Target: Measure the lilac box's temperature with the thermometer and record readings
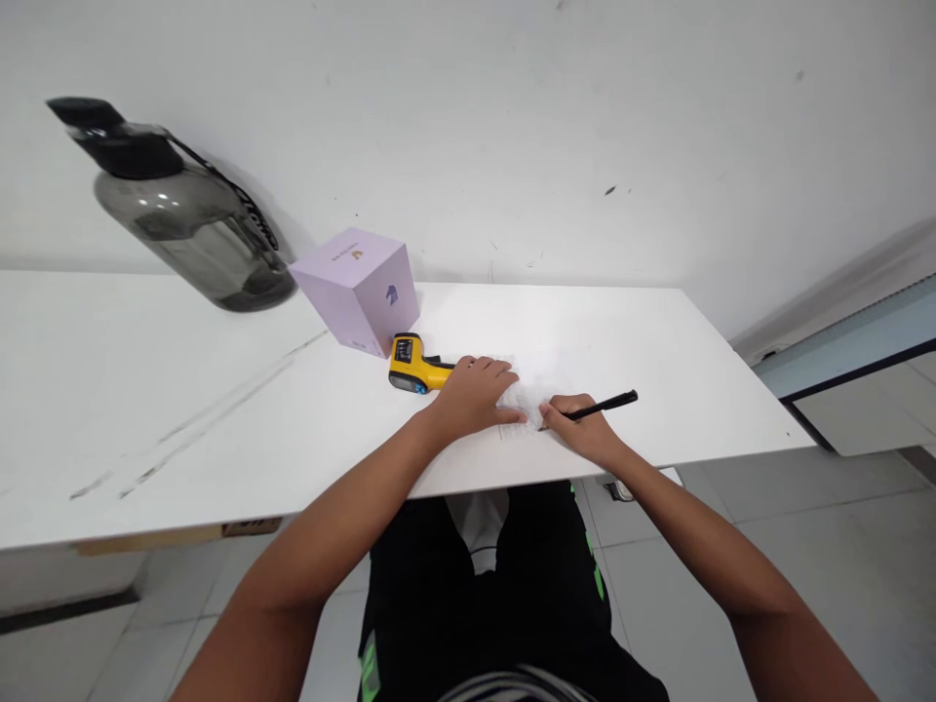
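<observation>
A sheet of paper (523, 398) with rows of faint writing lies on the white table. My left hand (475, 398) rests on its left part, fingers stretched out and thumb apart. In my right hand (585, 434) is a black pen (612, 402), pinched near its lower end, with the tip down at the paper's right side. Just left of the paper lies a yellow and black infrared thermometer gun (413, 368). Its handle runs up to my left hand, which partly hides it; I cannot tell whether they touch.
A lilac box (358, 292) stands behind the thermometer gun. Farther left, a large grey see-through water bottle (197, 229) with a black lid stands near the wall (512, 146). The white table (219, 419) ends at its front edge above my legs and at a corner on the right.
</observation>
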The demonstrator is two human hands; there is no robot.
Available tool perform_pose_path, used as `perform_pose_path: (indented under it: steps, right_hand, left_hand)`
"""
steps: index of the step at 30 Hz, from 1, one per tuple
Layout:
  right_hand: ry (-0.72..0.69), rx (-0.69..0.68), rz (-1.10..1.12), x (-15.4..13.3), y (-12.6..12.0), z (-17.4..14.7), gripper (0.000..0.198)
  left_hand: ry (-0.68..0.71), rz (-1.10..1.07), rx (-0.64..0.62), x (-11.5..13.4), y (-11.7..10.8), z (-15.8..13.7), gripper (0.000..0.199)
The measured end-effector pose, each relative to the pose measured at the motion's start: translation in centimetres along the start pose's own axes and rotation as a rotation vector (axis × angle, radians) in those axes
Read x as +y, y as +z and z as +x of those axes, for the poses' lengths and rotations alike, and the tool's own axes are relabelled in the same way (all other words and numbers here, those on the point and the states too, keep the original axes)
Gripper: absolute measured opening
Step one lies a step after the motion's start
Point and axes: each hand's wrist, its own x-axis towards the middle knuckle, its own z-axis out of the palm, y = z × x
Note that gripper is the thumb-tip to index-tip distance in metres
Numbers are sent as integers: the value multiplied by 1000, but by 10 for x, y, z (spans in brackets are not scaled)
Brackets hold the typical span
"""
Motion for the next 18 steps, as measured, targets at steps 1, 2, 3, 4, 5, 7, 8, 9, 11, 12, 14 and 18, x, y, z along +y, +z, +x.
perform_pose_path:
  steps: [1, 2, 3, 4, 5, 7, 8, 9, 11, 12, 14, 18]
  right_hand:
    - [4, 7, -1, 0, 0, 0, 51]
    - [9, 14, 0, -1, 0, 0, 51]
    - [13, 23, 1, -2, 0, 0, 51]
    - [16, 34, 1, -3, 0, 0, 52]
    - [16, 48, 1, -4, -1, 0, 53]
    - [4, 74, -1, -6, -1, -1, 55]
    - [-9, 85, -3, -7, -1, -2, 56]
    - [-28, 96, -6, -6, -1, -3, 59]
    - [-72, 119, -20, -5, 0, -7, 66]
    - [-96, 136, -31, -4, 2, -9, 69]
    - [-135, 190, -62, -2, 4, -13, 69]
    - [-117, 353, -141, 0, -1, -3, 44]
  left_hand:
    - [-1, 1, -4, 0, -1, 0, 60]
    - [-4, 2, -7, 1, -1, 0, 60]
    - [-6, 3, -9, 1, -1, 0, 60]
    - [-8, 3, -8, 1, -1, 0, 60]
    - [-9, 3, -5, 1, -1, 0, 60]
    - [-7, -5, 7, 1, 0, 0, 59]
    - [-5, -12, 19, 1, 1, 0, 57]
    - [-4, -19, 37, 1, 1, -1, 54]
    - [-11, -31, 81, 2, 2, -1, 49]
    - [-17, -34, 101, 3, 3, -2, 46]
    - [-28, -37, 119, 6, 3, -2, 45]
    - [23, -64, 92, 10, 3, -4, 45]
